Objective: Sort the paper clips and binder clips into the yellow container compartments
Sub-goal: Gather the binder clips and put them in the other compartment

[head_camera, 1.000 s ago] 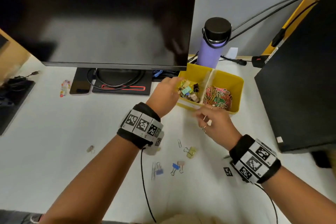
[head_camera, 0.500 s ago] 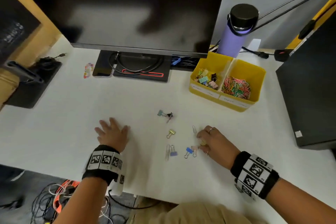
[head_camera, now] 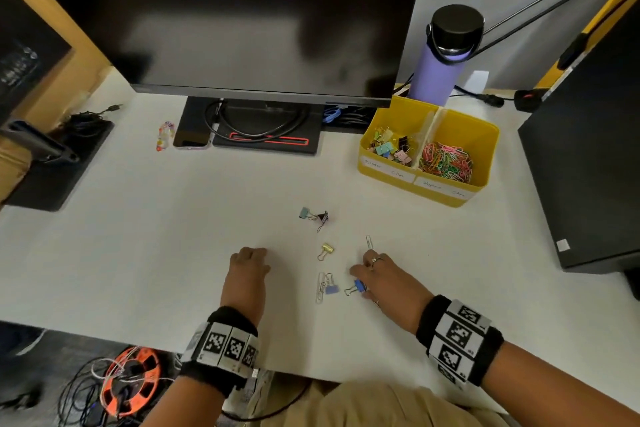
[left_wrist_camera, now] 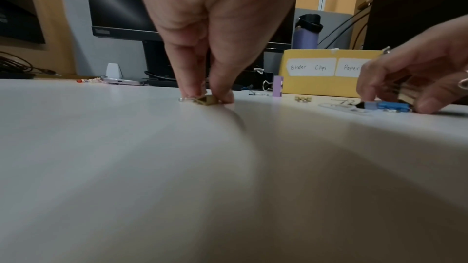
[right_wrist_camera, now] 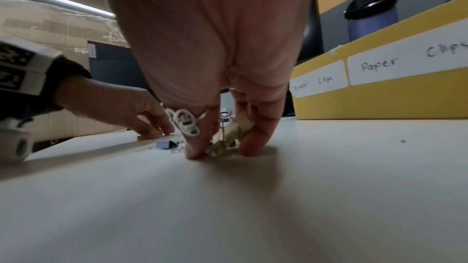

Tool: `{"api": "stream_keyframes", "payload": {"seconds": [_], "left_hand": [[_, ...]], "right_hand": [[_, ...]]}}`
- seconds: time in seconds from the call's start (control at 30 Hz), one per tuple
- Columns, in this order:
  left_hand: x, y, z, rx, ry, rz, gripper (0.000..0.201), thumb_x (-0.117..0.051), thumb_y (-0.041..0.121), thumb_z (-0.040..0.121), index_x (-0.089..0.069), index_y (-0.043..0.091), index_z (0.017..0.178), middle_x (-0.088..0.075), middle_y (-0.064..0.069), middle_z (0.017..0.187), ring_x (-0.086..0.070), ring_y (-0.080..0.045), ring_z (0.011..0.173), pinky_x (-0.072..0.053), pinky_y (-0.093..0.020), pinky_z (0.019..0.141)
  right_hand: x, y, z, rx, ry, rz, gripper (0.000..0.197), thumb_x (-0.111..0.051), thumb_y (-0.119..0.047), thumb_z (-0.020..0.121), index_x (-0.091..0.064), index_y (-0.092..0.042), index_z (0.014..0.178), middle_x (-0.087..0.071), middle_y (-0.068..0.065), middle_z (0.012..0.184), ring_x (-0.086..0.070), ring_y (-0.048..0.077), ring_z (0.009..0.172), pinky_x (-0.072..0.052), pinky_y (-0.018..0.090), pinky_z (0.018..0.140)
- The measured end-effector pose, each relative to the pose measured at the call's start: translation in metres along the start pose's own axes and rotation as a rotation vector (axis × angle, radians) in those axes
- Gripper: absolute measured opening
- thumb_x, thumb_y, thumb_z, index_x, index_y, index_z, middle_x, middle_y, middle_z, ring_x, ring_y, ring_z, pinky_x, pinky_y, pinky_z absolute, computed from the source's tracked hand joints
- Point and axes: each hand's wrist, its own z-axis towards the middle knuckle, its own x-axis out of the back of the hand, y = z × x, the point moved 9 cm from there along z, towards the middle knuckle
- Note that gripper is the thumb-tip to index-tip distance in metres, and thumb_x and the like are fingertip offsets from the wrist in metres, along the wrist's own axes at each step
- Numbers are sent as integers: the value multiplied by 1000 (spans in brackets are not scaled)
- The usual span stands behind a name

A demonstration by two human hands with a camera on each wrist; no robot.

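Note:
The yellow container (head_camera: 483,135) stands at the back right, with binder clips in its left compartment and paper clips in its right. My left hand (head_camera: 255,256) is down on the white table, its fingertips pinching a small olive binder clip (left_wrist_camera: 205,101). My right hand (head_camera: 360,279) holds tan binder clips (right_wrist_camera: 234,130) between thumb and fingers, fingertips on the table beside a blue binder clip (head_camera: 360,286). Loose on the table between the hands and the container lie a teal and a black binder clip (head_camera: 313,215), a gold binder clip (head_camera: 326,249), a paper clip (head_camera: 369,241) and a pale blue binder clip (head_camera: 331,289).
A large monitor (head_camera: 242,17) stands at the back with cables at its base. A purple bottle (head_camera: 441,59) is behind the container. A black box (head_camera: 588,156) fills the right side. A phone (head_camera: 190,135) and a bead string (head_camera: 164,135) lie at the back left.
Both hands came back from the container to the table. The left hand's spread fingers have moved right and curled into a pinch on a small clip. The right hand stays by the blue clip.

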Motion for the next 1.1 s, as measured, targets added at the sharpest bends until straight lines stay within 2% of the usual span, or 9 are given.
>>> {"api": "stream_keyframes", "payload": {"seconds": [0.3,0.43,0.5,0.6,0.67,0.73,0.8,0.9,1.1], "left_hand": [[6,14,17,-72,12,-81,26,-51,-2,88,-60,-2,112,-60,-22,108,-59,-36,96,-47,-37,80],[8,26,20,-176,23,-149,26,-49,-5,88,-62,-3,110,-63,-23,105,-62,-37,90,-49,-35,78],[16,27,22,-200,80,-219,26,-48,-8,87,-63,-4,108,-64,-22,104,-64,-34,80,-50,-31,73],[32,8,26,-93,185,-354,34,-42,-17,85,-58,-3,111,-59,-17,104,-56,-23,79,-45,-21,67],[27,-15,31,64,118,-531,41,-32,-20,84,-51,-4,117,-53,-18,104,-52,-25,85,-48,-17,71],[15,-31,31,193,-6,-596,37,-32,-13,88,-46,-2,121,-48,-21,103,-49,-31,91,-49,-35,87],[9,-30,26,201,-93,-474,30,-45,3,92,-45,1,122,-45,-17,101,-49,-34,95,-44,-46,92],[-1,-14,16,54,-179,-120,45,-65,26,84,-48,4,120,-46,-12,108,-49,-31,103,-41,-38,93],[-9,-8,16,11,-122,-3,29,-62,17,86,-53,-1,107,-52,-20,109,-53,-35,101,-46,-37,85]], "right_hand": [[-6,-11,5,66,-14,-171,34,-34,4,85,-44,-7,115,-37,11,117,-38,24,110,-29,22,71],[-5,-8,4,-28,7,-219,48,-72,10,47,-61,0,93,-61,20,95,-63,27,78,-41,20,51],[-8,-14,4,-12,-64,-267,46,-68,13,53,-59,2,97,-59,23,98,-63,31,80,-39,21,48],[-3,-5,4,-79,-49,-229,48,-77,2,44,-62,-5,89,-62,16,86,-61,20,65,-3,10,45],[-4,-4,5,-88,-72,-199,53,-78,1,43,-63,-6,94,-62,15,86,-60,20,61,-18,15,39],[-2,0,7,-42,8,-50,46,-55,8,76,-47,3,121,-50,21,114,-57,28,90,-47,30,67],[8,9,6,-56,44,147,43,-48,3,84,-42,2,127,-47,15,117,-52,26,100,-44,26,88],[29,34,3,-151,175,548,39,-63,4,79,-56,-4,116,-53,3,99,-52,17,92,-39,1,72],[28,38,-1,-256,-9,1787,23,-54,8,80,-63,-4,98,-63,5,88,-67,10,70,-57,17,62]]}}
